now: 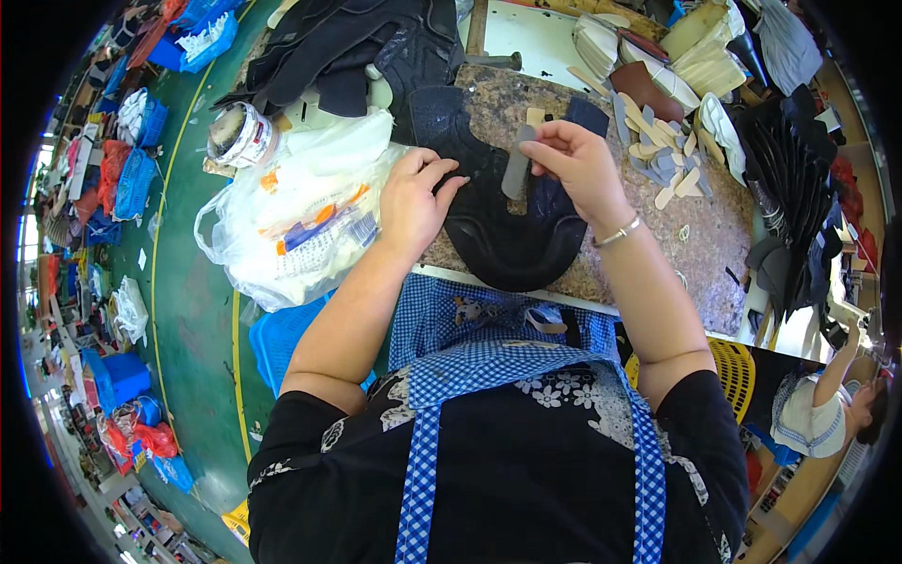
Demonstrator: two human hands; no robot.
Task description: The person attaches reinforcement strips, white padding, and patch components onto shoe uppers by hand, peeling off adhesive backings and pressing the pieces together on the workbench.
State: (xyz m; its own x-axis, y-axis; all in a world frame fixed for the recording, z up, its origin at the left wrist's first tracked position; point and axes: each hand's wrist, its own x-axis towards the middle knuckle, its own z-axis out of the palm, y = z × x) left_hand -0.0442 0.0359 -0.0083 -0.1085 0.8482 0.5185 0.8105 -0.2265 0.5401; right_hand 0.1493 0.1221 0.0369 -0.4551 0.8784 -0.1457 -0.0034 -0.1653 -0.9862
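Observation:
A black padded U-shaped piece [512, 268], looking like a shoe upper, lies on the worn board in front of me. My left hand [416, 199] rests at its left edge, fingers apart and holding nothing. Between thumb and fingertips, my right hand [581, 169] pinches a flat grey rounded strip [515, 175] above the middle of the black piece. A beige end shows just past the top of the strip; I cannot tell whether it is a second strip. Right of that hand lies a heap of loose grey and beige strips [669, 155].
A white plastic bag [301, 211] and an open tub [241, 136] stand at the left. Black cut pieces [329, 52] are piled at the back left, with more dark pieces [780, 160] at the right. Another person [817, 414] is at the far right.

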